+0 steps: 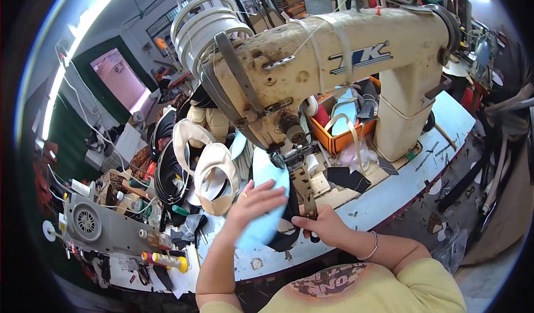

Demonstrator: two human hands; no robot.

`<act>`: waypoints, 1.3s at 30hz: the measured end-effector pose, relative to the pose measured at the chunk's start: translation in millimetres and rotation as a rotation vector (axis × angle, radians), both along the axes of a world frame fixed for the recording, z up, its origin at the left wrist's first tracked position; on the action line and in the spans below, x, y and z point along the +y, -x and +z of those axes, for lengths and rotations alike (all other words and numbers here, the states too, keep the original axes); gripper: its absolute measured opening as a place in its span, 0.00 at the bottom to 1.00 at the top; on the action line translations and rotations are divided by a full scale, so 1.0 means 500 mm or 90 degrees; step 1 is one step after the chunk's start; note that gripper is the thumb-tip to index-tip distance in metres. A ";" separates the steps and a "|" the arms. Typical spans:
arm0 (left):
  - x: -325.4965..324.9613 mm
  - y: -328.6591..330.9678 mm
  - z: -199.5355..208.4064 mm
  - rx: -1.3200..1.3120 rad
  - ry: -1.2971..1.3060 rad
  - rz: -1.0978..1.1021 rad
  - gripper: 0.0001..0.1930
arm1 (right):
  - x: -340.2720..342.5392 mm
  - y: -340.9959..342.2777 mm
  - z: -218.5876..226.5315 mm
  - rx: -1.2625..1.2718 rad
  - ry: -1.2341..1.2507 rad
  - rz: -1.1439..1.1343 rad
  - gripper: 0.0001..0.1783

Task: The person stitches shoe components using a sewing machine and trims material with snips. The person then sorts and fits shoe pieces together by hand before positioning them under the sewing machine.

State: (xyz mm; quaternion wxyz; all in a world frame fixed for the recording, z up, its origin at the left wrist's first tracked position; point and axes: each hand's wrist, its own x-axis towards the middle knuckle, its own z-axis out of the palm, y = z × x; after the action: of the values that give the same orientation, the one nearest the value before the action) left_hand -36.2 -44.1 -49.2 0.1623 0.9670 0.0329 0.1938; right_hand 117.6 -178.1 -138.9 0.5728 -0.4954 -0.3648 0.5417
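My left hand point(257, 203) lies over a light blue, insole-shaped piece point(258, 232), fingers stretched out and a little smeared by motion. That piece stands tilted under the head of a cream industrial sewing machine point(328, 51), close to the needle area point(286, 154). Black material point(286, 236) shows beside and below it. Just to the right, my right hand point(325, 225) is closed, thumb and fingers pinching a dark brown strip with light spots point(303, 188) that hangs down from the needle area. Its dark lower end pokes out beneath my fingers.
Cream padded straps point(214, 176) and black coils point(167, 174) are piled left of the machine. An orange box point(334, 140) of pieces stands behind the needle area. Black scraps point(349, 178) lie on the light blue table point(389, 185). Thread cones point(169, 261) lie at the left front.
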 end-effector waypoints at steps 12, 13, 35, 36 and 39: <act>-0.039 -0.002 -0.015 -0.007 -0.133 -0.055 0.25 | -0.018 0.003 0.001 -0.287 -0.305 -0.108 0.05; -0.038 -0.002 -0.017 -0.021 -0.128 -0.057 0.28 | -0.017 0.002 0.005 -0.287 -0.311 -0.106 0.05; -0.037 -0.013 -0.023 -0.078 -0.216 -0.018 0.20 | 0.004 -0.025 0.005 -0.075 -0.202 -0.046 0.11; -0.035 -0.014 -0.021 -0.081 -0.215 -0.027 0.20 | 0.006 -0.027 0.003 -0.074 -0.216 -0.036 0.11; -0.033 -0.016 -0.018 -0.087 -0.205 -0.041 0.21 | 0.004 -0.027 0.007 -0.028 -0.174 -0.016 0.12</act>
State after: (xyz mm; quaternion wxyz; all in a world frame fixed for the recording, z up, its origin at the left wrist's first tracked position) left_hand -28.2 -60.6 -58.3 0.0135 0.9655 -0.0405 0.2569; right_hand 130.9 -176.2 -135.6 0.6334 -0.4296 -0.4413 0.4685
